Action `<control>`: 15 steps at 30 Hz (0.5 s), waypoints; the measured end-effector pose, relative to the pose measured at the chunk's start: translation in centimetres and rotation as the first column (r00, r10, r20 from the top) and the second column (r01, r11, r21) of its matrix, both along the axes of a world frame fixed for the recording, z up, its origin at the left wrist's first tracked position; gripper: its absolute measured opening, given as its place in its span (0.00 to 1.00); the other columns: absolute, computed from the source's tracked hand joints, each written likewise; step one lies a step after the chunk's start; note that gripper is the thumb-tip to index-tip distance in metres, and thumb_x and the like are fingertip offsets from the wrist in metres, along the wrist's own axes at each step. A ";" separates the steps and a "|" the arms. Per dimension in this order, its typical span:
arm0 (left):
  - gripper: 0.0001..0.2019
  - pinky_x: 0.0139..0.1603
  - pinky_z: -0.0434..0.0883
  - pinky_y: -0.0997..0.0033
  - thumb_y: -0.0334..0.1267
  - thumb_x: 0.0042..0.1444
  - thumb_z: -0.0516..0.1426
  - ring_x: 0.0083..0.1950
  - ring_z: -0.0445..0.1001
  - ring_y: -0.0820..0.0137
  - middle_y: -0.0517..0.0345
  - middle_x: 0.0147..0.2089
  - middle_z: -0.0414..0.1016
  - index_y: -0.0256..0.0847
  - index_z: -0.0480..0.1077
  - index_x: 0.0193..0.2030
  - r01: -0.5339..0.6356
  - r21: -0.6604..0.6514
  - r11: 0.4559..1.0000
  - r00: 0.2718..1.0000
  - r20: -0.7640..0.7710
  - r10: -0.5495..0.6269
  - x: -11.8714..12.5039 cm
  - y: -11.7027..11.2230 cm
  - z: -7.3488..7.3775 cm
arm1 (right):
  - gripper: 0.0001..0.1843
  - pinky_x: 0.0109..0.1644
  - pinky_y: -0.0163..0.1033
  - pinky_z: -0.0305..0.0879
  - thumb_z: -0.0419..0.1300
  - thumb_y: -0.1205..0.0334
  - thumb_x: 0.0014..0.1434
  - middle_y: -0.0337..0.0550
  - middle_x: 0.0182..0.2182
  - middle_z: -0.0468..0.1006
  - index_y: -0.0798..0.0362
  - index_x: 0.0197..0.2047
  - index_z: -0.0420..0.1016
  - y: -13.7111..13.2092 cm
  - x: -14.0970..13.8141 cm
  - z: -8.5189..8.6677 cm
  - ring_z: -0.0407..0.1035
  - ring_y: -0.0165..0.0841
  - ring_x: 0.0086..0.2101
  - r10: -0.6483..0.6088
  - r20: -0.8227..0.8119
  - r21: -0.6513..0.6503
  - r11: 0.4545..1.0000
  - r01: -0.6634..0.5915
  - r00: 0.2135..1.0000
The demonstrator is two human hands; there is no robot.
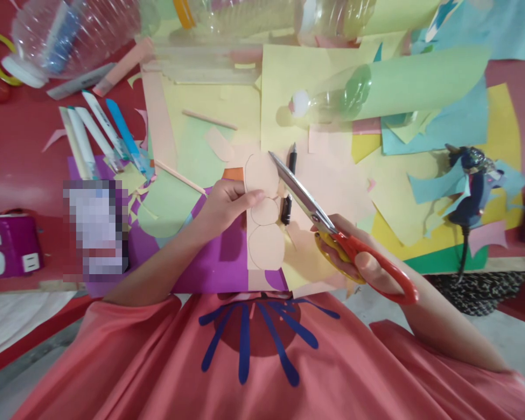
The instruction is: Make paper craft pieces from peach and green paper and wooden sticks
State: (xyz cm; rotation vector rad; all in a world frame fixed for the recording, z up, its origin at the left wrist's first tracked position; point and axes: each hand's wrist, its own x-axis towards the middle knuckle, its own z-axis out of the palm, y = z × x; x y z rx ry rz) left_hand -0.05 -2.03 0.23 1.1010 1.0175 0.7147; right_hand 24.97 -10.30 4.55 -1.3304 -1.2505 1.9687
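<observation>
My left hand [231, 207] pinches a strip of pale peach paper [266, 248] between thumb and fingers. Rounded outlines are drawn on the strip, one above another, and its right edge is partly cut along them. In my right hand [363, 256] is a pair of scissors [308, 201] with red and yellow handles. Their blades look closed or nearly so, with the tips by the upper right edge of the paper. A black pen [292, 160] lies just behind the blades.
Coloured paper sheets and scraps cover the table. Several markers [90, 137] and a blurred-out phone [97, 227] lie left. A green-wrapped bottle [402, 87] rests at the back right, a dark glue gun [470, 186] at the right. Clear bottles [83, 35] line the far side.
</observation>
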 end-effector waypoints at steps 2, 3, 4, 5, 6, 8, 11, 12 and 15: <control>0.20 0.18 0.57 0.76 0.47 0.50 0.64 0.17 0.62 0.78 0.65 0.14 0.60 0.39 0.64 0.16 -0.042 0.039 0.998 0.999 -0.020 0.043 -0.1 0.1 0.0 | 0.41 0.16 0.30 0.41 0.56 0.24 0.48 0.32 0.26 0.61 0.51 0.50 0.65 0.0 0.1 0.0 0.46 0.20 0.18 -0.002 0.003 0.004 1.000 0.002 1.000; 0.20 0.18 0.56 0.76 0.47 0.49 0.64 0.18 0.61 0.79 0.66 0.14 0.58 0.39 0.63 0.16 -0.051 0.051 0.997 0.998 -0.025 0.052 -0.1 0.2 0.0 | 0.41 0.16 0.30 0.42 0.55 0.24 0.48 0.32 0.25 0.60 0.51 0.50 0.65 0.0 0.1 0.0 0.47 0.20 0.18 -0.002 0.008 0.005 1.000 0.002 1.000; 0.21 0.18 0.55 0.76 0.47 0.49 0.64 0.18 0.59 0.79 0.66 0.15 0.56 0.39 0.62 0.16 -0.051 0.058 0.997 0.998 -0.030 0.053 -0.1 0.2 0.0 | 0.41 0.16 0.30 0.42 0.55 0.24 0.48 0.32 0.25 0.60 0.51 0.50 0.65 0.0 0.1 0.1 0.47 0.20 0.18 -0.002 0.018 0.006 1.000 0.002 1.000; 0.21 0.18 0.54 0.76 0.47 0.50 0.63 0.18 0.58 0.79 0.66 0.15 0.54 0.39 0.61 0.16 -0.045 0.061 0.997 0.998 -0.038 0.047 -0.1 0.3 0.1 | 0.42 0.16 0.30 0.42 0.55 0.23 0.48 0.32 0.25 0.60 0.51 0.50 0.65 0.1 0.2 0.1 0.47 0.20 0.18 0.004 0.026 0.011 1.000 -0.004 1.000; 0.22 0.18 0.52 0.75 0.47 0.50 0.63 0.18 0.56 0.79 0.66 0.15 0.53 0.39 0.60 0.15 -0.035 0.062 0.997 0.998 -0.052 0.039 -0.1 0.4 0.2 | 0.42 0.16 0.30 0.42 0.54 0.23 0.48 0.32 0.25 0.60 0.51 0.50 0.64 0.1 0.2 0.2 0.47 0.21 0.19 0.009 0.034 0.020 1.000 -0.010 0.999; 0.21 0.19 0.50 0.75 0.46 0.51 0.61 0.19 0.53 0.80 0.66 0.16 0.51 0.39 0.59 0.15 -0.013 0.056 0.998 0.996 -0.087 0.018 -0.1 0.4 0.5 | 0.42 0.17 0.31 0.43 0.52 0.22 0.49 0.32 0.25 0.60 0.51 0.50 0.64 0.2 0.2 0.4 0.47 0.21 0.19 0.029 0.045 0.043 0.999 -0.031 0.999; 0.21 0.19 0.47 0.74 0.45 0.51 0.60 0.20 0.49 0.80 0.66 0.17 0.48 0.39 0.57 0.15 0.031 0.062 0.998 0.991 -0.130 -0.023 0.0 0.5 1.1 | 0.44 0.18 0.32 0.44 0.49 0.21 0.49 0.31 0.23 0.59 0.51 0.52 0.62 0.2 0.3 0.3 0.47 0.22 0.19 0.058 0.029 0.063 0.996 -0.060 0.998; 0.22 0.20 0.46 0.74 0.45 0.51 0.60 0.20 0.48 0.80 0.66 0.17 0.47 0.39 0.56 0.15 0.048 0.067 0.997 0.990 -0.135 -0.039 0.0 0.4 1.3 | 0.44 0.19 0.32 0.44 0.49 0.21 0.49 0.31 0.23 0.59 0.51 0.52 0.62 0.2 0.4 0.1 0.47 0.23 0.19 0.064 0.013 0.060 0.996 -0.064 0.998; 0.23 0.20 0.45 0.75 0.46 0.49 0.60 0.20 0.47 0.81 0.66 0.17 0.46 0.39 0.54 0.14 0.113 0.057 0.992 0.985 -0.137 -0.105 0.1 0.4 1.7 | 0.45 0.20 0.33 0.45 0.49 0.20 0.48 0.30 0.22 0.57 0.51 0.52 0.63 0.0 0.6 -0.5 0.46 0.23 0.20 0.071 -0.055 0.044 0.997 -0.069 0.996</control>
